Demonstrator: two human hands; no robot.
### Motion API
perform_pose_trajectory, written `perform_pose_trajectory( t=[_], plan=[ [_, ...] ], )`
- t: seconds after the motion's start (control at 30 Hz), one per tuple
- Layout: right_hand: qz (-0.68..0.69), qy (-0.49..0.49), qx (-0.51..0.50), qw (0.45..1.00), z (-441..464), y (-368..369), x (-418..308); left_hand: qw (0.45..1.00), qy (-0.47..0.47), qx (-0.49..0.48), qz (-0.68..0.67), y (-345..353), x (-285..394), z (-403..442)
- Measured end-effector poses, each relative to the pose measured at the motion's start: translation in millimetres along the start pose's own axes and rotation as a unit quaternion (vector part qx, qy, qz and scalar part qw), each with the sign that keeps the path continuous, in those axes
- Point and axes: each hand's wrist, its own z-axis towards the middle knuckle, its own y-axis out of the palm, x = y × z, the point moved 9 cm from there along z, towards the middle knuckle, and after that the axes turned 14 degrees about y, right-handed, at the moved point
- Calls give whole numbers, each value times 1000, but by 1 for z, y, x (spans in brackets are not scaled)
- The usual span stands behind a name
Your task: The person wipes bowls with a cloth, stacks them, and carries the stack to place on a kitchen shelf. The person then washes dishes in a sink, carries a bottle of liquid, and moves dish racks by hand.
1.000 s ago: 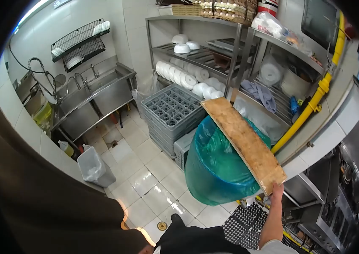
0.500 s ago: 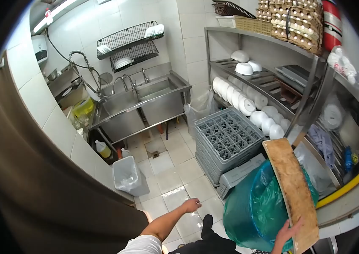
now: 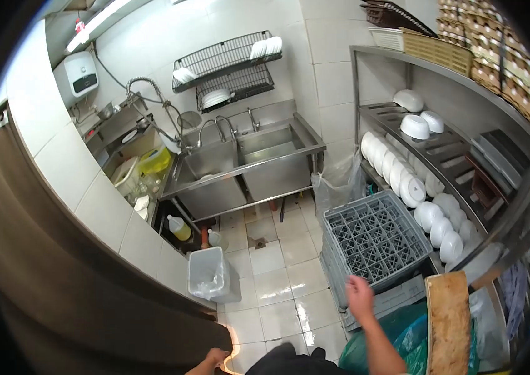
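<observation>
Off the wooden board (image 3: pixel 447 325) goes the right hand (image 3: pixel 360 295): half a second ago its fingers lay on that wood, and now it's up by the near corner of the grey glass rack (image 3: pixel 374 240)! And the board? Lying over the green-lined bin (image 3: pixel 353 353), at four o'clock from that right hand, long axis running twelve to six, near end out of sight. The right is plainly the nearer hand, with a gap between it and the wood. Its fingers curl loosely around nothing; call that grip released. The rack sits just past twelve from the knuckles, and whether they brush it, I can't tell. Down at eight o'clock, the left hand (image 3: pixel 217 357) has dropped back beside the dark curtain (image 3: pixel 108 269); whether it's grasping cloth, I can't tell either. Further out now: grey waste tub (image 3: pixel 230 287) at nine, steel sink (image 3: pixel 277 178) at eleven, white dishes (image 3: pixel 396 167) lined up beyond the rack, between twelve and one.
</observation>
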Motion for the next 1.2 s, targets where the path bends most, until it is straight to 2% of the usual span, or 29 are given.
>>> perform_pose_trajectory(
  t=[0.03, 0.13, 0.2, 0.23, 0.3, 0.33, 0.37, 0.43, 0.47, 0.53, 0.57, 0.6, 0.63, 0.67, 0.7, 0.8, 0.9, 1.0, 1.03, 1.13, 1.2],
  plan=[
    [-19, -30, -41, 999, 9, 33, -10, 999, -28, -1, -38, 3, 7, -16],
    [16, -33, -176, 984, 7, 117, -53, 976, -145, 4, -163, 27, 17, -66],
    [8, -49, -248, 967, 3, 169, -62, 967, -139, -104, -189, 78, 11, -49],
    [14, -21, -293, 956, -2, 189, -61, 968, -77, -168, -167, 96, 18, -36],
    [16, 35, -375, 926, -13, 215, -52, 969, 40, -223, -95, 121, 37, 6],
    [-29, 39, -404, 913, -13, 224, -39, 962, 119, -244, -24, 134, 44, 34],
    [-73, 47, -431, 898, -13, 229, -19, 939, 206, -267, 64, 147, 56, 62],
    [-147, 80, -450, 877, -3, 230, 22, 854, 360, -308, 214, 167, 76, 129],
    [-187, 91, -437, 875, 8, 224, 43, 848, 425, -218, 228, 111, 107, 126],
    [-265, 112, -410, 866, 32, 208, 89, 862, 433, -102, 243, 36, 152, 160],
    [-295, 112, -375, 872, 47, 197, 116, 902, 354, -93, 230, 6, 162, 190],
    [-323, 108, -339, 877, 62, 184, 135, 908, 352, -71, 214, -25, 179, 209],
    [-343, 131, -314, 876, 75, 170, 146, 946, 267, -49, 179, -49, 176, 242],
    [-360, 154, -287, 874, 86, 158, 154, 971, 207, 3, 116, -100, 206, 231],
    [-377, 177, -260, 871, 93, 147, 161, 973, 200, 46, 108, -139, 240, 222],
    [-303, 166, -275, 897, 102, 144, 178, 963, 249, 67, 80, -180, 308, 247],
    [-307, 240, -309, 868, 104, 163, 226, 957, 279, 72, 29, -195, 367, 257],
    [-185, 338, -329, 862, 119, 200, 235, 964, 263, 12, -39, -189, 387, 252],
    [-227, 286, -356, 860, 137, 224, 258, 965, 258, 12, -35, -189, 382, 248],
    [-239, 86, -363, 896, 210, 284, 184, 968, 248, 49, -9, -172, 330, 233],
    [-267, -18, -357, 895, 267, 331, 142, 906, 389, 0, 167, -143, 282, 223]
  ],
)
